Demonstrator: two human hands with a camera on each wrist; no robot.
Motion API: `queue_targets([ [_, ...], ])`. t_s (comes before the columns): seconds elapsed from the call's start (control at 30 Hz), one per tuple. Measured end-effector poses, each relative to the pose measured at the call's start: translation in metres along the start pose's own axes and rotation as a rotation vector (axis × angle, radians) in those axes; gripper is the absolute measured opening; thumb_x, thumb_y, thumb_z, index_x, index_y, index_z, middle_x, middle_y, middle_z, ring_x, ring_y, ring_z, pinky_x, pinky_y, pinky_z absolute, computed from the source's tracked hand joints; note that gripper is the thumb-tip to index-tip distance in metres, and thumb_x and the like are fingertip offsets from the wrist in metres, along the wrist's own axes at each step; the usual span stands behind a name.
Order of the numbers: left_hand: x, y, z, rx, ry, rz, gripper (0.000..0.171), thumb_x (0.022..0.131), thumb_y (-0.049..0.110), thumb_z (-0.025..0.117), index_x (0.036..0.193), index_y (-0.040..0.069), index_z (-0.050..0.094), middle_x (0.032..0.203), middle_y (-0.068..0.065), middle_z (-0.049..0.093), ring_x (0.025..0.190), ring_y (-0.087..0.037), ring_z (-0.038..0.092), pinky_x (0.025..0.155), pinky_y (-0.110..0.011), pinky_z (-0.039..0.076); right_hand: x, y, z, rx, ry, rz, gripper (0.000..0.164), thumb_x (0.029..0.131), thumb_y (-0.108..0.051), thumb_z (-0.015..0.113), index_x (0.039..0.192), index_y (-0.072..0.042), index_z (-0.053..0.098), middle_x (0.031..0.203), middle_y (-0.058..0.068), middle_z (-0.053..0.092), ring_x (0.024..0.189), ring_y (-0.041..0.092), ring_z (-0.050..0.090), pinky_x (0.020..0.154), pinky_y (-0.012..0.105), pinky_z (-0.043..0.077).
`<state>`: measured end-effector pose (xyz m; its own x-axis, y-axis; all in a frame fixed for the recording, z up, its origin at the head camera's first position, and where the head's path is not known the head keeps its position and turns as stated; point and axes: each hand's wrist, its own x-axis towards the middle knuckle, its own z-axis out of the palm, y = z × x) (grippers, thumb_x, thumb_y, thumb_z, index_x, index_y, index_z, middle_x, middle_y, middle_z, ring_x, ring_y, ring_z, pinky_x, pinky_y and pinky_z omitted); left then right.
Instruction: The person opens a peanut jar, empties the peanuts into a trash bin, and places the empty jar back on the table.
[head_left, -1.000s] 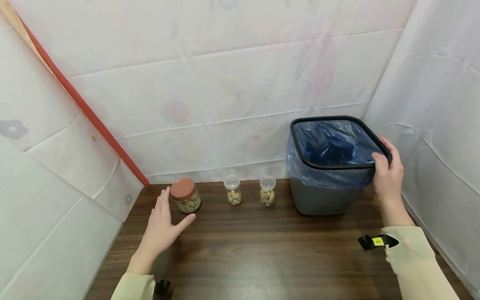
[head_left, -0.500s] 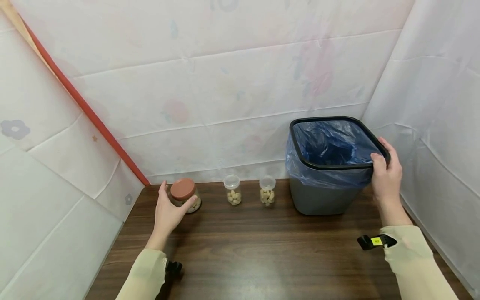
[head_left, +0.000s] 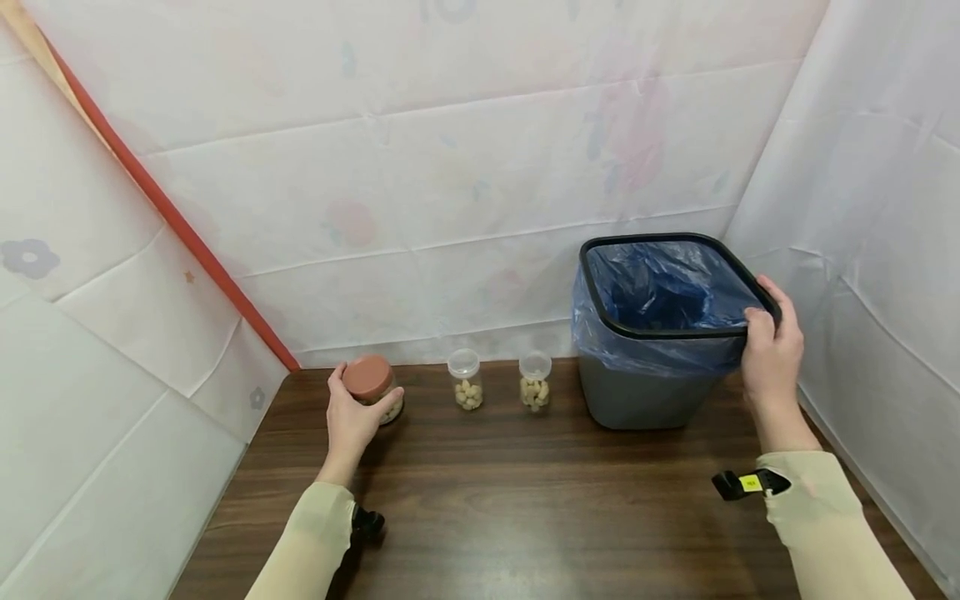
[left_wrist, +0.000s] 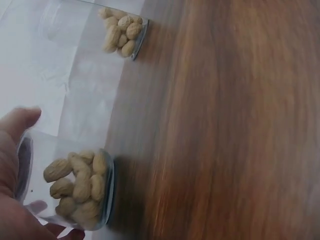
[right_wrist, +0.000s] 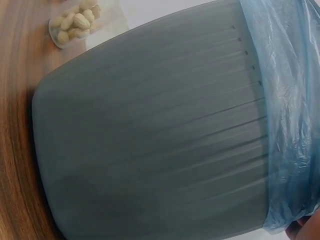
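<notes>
A clear jar of peanuts with a brownish-red lid (head_left: 367,377) stands upright at the left back of the table. My left hand (head_left: 351,425) holds it, thumb on the near right side and fingers round the left side. The left wrist view shows the peanuts (left_wrist: 82,185) through its clear wall. My right hand (head_left: 775,358) grips the black rim of a grey trash bin (head_left: 637,396), thumb over the rim and fingers outside. A blue bag (head_left: 675,354) lines the bin and folds over its outside. In the right wrist view the grey bin wall (right_wrist: 150,125) fills most of the picture.
Two small clear jars with clear lids, a left one (head_left: 467,392) and a right one (head_left: 535,392), stand between the big jar and the bin. Both hold peanuts. A pale printed cloth wall (head_left: 450,208) rises behind the dark wooden table (head_left: 510,500).
My left hand has moved forward and right onto the red-lidded jar, its thumb and fingers closing round it. The right hand stays on the bin's rim.
</notes>
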<state>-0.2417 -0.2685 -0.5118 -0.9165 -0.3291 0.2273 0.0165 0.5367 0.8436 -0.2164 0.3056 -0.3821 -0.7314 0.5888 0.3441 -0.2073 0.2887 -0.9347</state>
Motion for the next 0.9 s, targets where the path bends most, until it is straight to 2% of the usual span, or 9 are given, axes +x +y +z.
queue_targets([
  [0.23,-0.004,-0.001,0.007,-0.038,0.033,-0.089,0.104,0.089,0.039,0.093,0.164,0.008,0.029,0.158,-0.028,0.049,0.144,-0.049,0.048,0.116,-0.067,0.038,0.000,0.001,0.002,-0.018,0.013,-0.014,0.053,0.106,-0.028,0.049,0.158,-0.031,0.061,0.161,0.004,0.057,0.127,0.012,0.052,0.107,0.020,0.035],
  [0.4,-0.005,-0.005,0.009,-0.035,0.020,-0.099,0.102,0.089,0.042,0.093,0.163,0.008,0.032,0.159,-0.025,0.050,0.145,-0.046,0.048,0.117,-0.065,0.038,-0.001,0.003,0.003,-0.017,0.020,-0.032,0.052,0.107,-0.028,0.048,0.157,-0.029,0.061,0.161,0.004,0.057,0.127,0.011,0.051,0.107,0.021,0.035],
  [0.63,-0.010,-0.004,0.011,-0.042,-0.009,-0.021,0.098,0.089,0.040,0.093,0.162,0.007,0.036,0.155,-0.022,0.053,0.143,-0.045,0.050,0.116,-0.066,0.040,0.000,0.004,0.000,0.000,0.014,-0.040,0.050,0.109,-0.031,0.048,0.158,-0.029,0.060,0.161,0.004,0.056,0.130,0.011,0.051,0.109,0.021,0.034],
  [0.9,-0.034,0.010,0.013,-0.100,0.030,0.137,0.090,0.080,0.028,0.101,0.152,0.011,0.050,0.142,-0.013,0.062,0.128,-0.035,0.061,0.106,-0.059,0.046,0.002,0.007,-0.004,0.005,-0.026,-0.043,0.053,0.110,-0.032,0.051,0.162,-0.025,0.056,0.162,0.011,0.053,0.132,0.013,0.051,0.111,0.021,0.034],
])
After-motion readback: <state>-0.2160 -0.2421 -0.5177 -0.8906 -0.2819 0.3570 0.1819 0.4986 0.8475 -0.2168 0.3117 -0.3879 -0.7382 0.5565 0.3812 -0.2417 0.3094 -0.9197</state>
